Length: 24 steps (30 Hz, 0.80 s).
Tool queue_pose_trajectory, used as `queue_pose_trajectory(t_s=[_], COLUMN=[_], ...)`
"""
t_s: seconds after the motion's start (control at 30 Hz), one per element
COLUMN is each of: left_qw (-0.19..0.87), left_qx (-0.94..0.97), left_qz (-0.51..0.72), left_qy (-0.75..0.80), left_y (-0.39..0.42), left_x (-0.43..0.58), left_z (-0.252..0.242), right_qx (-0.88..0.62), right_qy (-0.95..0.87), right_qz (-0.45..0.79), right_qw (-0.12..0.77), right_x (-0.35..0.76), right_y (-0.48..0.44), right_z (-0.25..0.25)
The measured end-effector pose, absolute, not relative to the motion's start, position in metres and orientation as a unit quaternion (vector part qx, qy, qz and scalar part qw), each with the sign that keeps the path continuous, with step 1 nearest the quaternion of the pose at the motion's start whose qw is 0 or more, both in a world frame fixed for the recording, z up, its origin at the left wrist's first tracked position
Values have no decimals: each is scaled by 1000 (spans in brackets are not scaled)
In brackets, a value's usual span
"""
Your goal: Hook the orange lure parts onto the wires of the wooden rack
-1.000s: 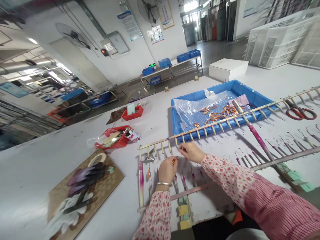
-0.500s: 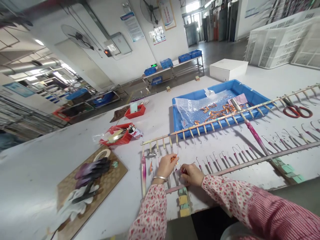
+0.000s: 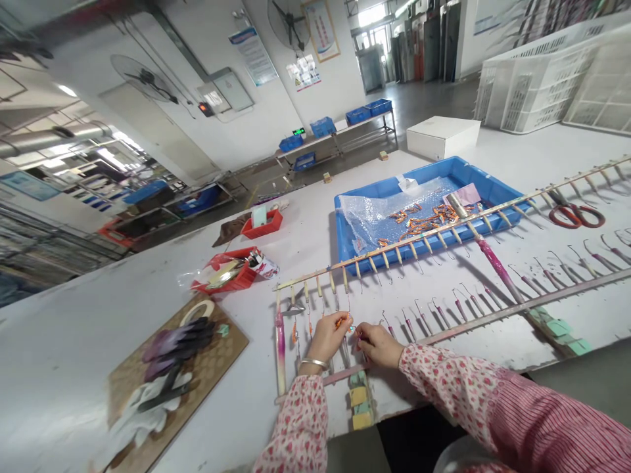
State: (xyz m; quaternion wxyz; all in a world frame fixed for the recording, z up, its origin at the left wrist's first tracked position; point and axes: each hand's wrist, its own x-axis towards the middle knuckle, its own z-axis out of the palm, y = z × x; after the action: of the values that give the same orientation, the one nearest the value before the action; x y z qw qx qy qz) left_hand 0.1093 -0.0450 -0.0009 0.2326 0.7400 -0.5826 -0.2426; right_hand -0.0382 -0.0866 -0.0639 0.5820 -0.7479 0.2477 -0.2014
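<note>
My left hand point(image 3: 329, 338) is closed on small shiny orange pieces point(image 3: 342, 322), just below a hook hanging from the rack's upper rail point(image 3: 394, 247). My right hand point(image 3: 379, 345) is beside it, thumb and fingers pinched on a pink-based hook point(image 3: 362, 336) of the lower rail point(image 3: 473, 326); the fingers partly cover it. Between the rails at the left end hang a few similar orange pieces point(image 3: 294, 332). Pink-based wire hooks point(image 3: 409, 324) stick up along the lower rail to my right.
Beyond the rack sits a blue tray point(image 3: 340, 226) with bubble wrap and orange pieces. Scissors point(image 3: 574, 215) lie at the right. To the left are red bins point(image 3: 236, 281) and a brown board point(image 3: 217, 348) bearing gloves point(image 3: 182, 341). Foam blocks point(image 3: 361, 397) lie under the lower rail.
The whole view has shifted slightly, moving the scene a little leftward. Both hands stay at nearly the same spot on the rack, the left still holding orange pieces.
</note>
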Motion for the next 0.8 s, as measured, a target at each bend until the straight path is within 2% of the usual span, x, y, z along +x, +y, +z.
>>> queue_pose_trajectory(t_s=[0.2, 0.53, 0.8], left_qw=[248, 254, 256], left_qx=[731, 746, 750], left_qz=[-259, -248, -228], left_qy=[-581, -564, -565], left_y=[-43, -41, -43], left_x=[111, 109, 113], left_z=[-2, -4, -1], right_qx=[-703, -703, -749], right_qy=[204, 185, 267], right_qz=[-209, -187, -227], right_qw=[649, 661, 563], right_x=[-40, -43, -41], right_y=[-89, -91, -91], right_z=[-73, -70, -63])
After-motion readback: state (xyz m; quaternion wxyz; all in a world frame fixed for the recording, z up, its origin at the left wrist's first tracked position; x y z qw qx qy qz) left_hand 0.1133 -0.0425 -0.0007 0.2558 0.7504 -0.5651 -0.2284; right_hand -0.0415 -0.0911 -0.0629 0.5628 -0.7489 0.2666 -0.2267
